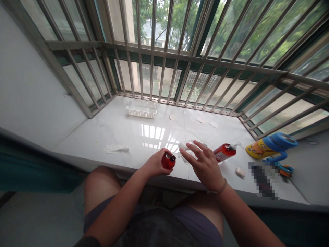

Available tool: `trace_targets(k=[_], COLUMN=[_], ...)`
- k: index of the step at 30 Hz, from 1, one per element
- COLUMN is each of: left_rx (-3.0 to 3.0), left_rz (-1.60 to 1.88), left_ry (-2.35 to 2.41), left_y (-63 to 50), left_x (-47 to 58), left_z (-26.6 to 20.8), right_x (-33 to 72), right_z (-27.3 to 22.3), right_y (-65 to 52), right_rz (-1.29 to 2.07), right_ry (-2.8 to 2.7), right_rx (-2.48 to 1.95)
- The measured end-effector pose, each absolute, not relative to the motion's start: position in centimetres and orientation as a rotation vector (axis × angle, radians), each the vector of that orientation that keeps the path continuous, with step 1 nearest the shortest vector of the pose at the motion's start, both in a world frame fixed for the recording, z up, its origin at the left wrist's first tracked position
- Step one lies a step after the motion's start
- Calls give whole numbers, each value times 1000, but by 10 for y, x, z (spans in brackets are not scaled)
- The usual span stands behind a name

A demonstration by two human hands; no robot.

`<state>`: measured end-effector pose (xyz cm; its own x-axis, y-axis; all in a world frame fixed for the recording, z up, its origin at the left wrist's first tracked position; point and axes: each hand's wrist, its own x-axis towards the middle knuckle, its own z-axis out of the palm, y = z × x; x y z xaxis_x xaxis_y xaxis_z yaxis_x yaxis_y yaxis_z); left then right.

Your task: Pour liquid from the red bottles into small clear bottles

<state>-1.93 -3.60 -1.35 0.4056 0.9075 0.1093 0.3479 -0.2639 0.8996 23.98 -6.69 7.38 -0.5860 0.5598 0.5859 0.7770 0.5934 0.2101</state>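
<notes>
Dark clothing (pixel 151 228) is seen nearest the camera, with purple shorts (pixel 199 221) on either side of it. Red bottle (pixel 167 162) is held in the closed left hand (pixel 156 165), near the front edge of the white sill (pixel 84 140); its dark neck is left exposed above the fingers. Right hand (pixel 205 164) is held wide, its fingers spread and nothing seen gripped; a thin band (pixel 218 188) is worn at its wrist; beneath its fingertips a clear object (pixel 183 147) is partly hidden, and whether it is touched cannot be told. Just beyond that hand a red pump bottle (pixel 224 153) is placed; farther right are found a small pale block (pixel 240 172), a yellow-and-blue cup (pixel 267 145), a dark pixelated item (pixel 264 181) and an orange-and-blue object (pixel 285 169). Toward the left a crumpled white wrapper (pixel 115 149) is laid; at the back a white basket (pixel 141 113) and pale scraps (pixel 200 120) are set before metal window bars (pixel 218 62).
</notes>
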Motion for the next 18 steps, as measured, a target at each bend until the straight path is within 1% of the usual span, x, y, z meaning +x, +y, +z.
trace_targets(k=[18], left_rx=[1796], left_rz=[831], left_ry=[1078], left_y=[-36], left_x=[-21], left_z=[-13], right_x=[238], right_z=[77], right_y=[-65], right_rz=[-678], right_ry=[-2416], right_rx=[-1031])
